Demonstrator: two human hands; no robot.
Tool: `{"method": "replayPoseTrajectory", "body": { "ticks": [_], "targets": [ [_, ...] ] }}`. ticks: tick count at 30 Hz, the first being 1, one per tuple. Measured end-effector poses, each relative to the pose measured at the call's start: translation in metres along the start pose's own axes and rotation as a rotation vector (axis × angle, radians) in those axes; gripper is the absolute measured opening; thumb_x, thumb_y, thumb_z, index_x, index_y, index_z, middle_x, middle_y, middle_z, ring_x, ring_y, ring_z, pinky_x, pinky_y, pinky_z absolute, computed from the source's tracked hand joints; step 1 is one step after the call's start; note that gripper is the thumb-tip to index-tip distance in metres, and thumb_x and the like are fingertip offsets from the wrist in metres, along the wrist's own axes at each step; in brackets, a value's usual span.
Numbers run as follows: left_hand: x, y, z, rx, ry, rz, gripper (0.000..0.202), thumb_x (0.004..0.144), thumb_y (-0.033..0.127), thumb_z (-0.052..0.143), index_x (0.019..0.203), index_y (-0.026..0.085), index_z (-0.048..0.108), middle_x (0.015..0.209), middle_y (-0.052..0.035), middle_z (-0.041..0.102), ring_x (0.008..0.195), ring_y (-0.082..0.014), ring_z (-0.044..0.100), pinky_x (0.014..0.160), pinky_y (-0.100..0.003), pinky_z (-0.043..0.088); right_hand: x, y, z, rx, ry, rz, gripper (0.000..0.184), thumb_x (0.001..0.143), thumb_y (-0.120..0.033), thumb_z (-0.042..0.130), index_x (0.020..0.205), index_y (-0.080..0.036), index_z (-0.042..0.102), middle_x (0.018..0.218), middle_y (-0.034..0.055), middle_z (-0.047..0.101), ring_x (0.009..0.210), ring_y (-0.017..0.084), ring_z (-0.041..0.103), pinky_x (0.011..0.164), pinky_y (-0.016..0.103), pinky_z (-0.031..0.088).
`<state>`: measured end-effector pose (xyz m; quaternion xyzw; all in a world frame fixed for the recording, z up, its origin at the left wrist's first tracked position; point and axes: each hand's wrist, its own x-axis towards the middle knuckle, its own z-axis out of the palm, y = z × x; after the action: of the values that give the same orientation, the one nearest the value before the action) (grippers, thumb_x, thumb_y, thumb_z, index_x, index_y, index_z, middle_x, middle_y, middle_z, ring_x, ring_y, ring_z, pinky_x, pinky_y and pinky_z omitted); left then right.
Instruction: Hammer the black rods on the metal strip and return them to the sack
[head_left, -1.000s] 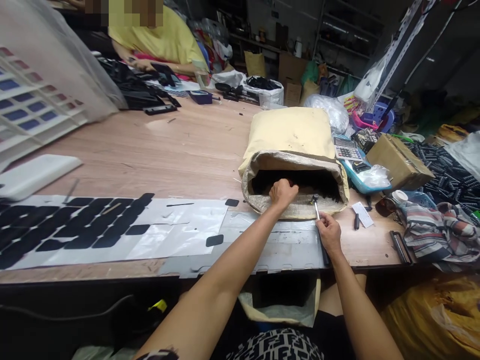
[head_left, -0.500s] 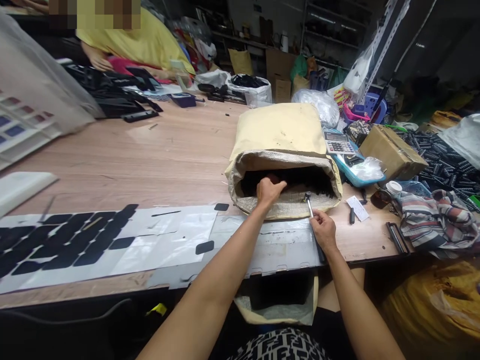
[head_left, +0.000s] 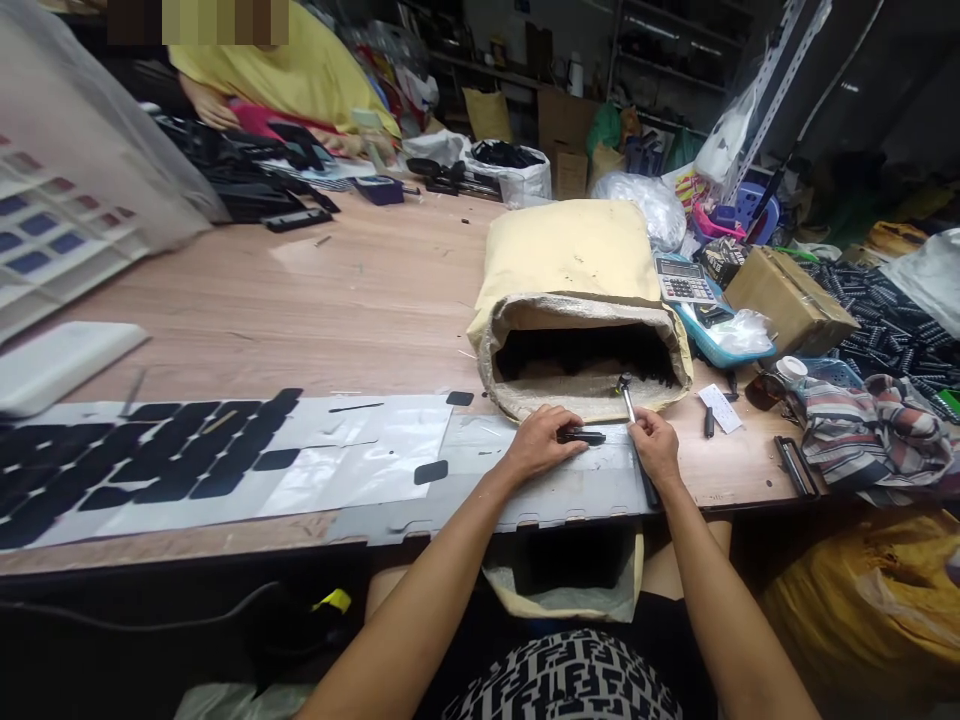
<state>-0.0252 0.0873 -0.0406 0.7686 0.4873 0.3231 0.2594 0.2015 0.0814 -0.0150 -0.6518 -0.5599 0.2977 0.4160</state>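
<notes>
My left hand point(head_left: 541, 443) is closed on a small black part point(head_left: 583, 436), holding it flat on the grey sheet point(head_left: 555, 490) at the table's near edge. My right hand point(head_left: 654, 447) grips a small hammer point(head_left: 632, 420) with a metal head and a black handle, right beside the part. Just behind both hands lies an open yellow-brown sack point(head_left: 577, 270), its mouth facing me, with more black parts inside.
A long white sheet with black pads point(head_left: 150, 460) runs along the left. A calculator point(head_left: 684, 281), cardboard box point(head_left: 791, 300), striped cloth point(head_left: 877, 430) and piles of black parts crowd the right. A person in yellow point(head_left: 292, 70) works at the far side.
My left hand came out of the sack's mouth with a black part and set it on the grey sheet. My right hand stayed put with the hammer.
</notes>
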Motion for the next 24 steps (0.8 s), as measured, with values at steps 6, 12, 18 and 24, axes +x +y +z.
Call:
{"method": "replayPoseTrajectory", "body": {
  "ticks": [6,12,18,24],
  "targets": [
    [0.002,-0.002,0.000,-0.006,0.003,-0.019,0.019,0.081,0.036,0.074,0.095,0.022,0.075,0.089,-0.0031,0.068,0.093,-0.0229,0.056,0.084,-0.035,0.044,-0.023,-0.018,-0.016,0.045,-0.104,-0.082,0.043,0.077,-0.039,0.060,0.109,-0.013,0.074,0.070,-0.0033,0.051,0.061,0.011,0.045,0.060,0.024,0.040],
    [0.004,0.002,0.000,-0.036,0.025,-0.070,0.016,0.076,0.031,0.077,0.090,0.023,0.076,0.089,-0.0021,0.068,0.093,-0.0228,0.057,0.083,-0.035,0.043,-0.065,-0.029,-0.028,0.039,-0.197,-0.110,0.043,0.081,-0.038,0.063,0.114,-0.013,0.074,0.074,-0.0013,0.054,0.063,0.011,0.049,0.061,0.024,0.042],
    [0.005,0.002,0.002,-0.039,0.032,-0.103,0.014,0.075,0.031,0.076,0.088,0.025,0.077,0.087,-0.0008,0.069,0.092,-0.0218,0.057,0.083,-0.035,0.043,-0.081,-0.028,-0.024,0.047,-0.147,-0.142,0.041,0.083,-0.037,0.063,0.116,-0.016,0.073,0.078,0.0001,0.059,0.065,0.012,0.052,0.063,0.024,0.046],
    [0.005,0.003,0.001,-0.027,0.034,-0.103,0.016,0.075,0.033,0.074,0.088,0.024,0.078,0.086,-0.0019,0.068,0.091,-0.0219,0.057,0.083,-0.034,0.044,-0.080,-0.021,-0.017,0.023,-0.194,-0.106,0.039,0.081,-0.037,0.061,0.110,-0.015,0.076,0.074,0.0000,0.058,0.061,0.012,0.050,0.059,0.024,0.044]
  ]
}}
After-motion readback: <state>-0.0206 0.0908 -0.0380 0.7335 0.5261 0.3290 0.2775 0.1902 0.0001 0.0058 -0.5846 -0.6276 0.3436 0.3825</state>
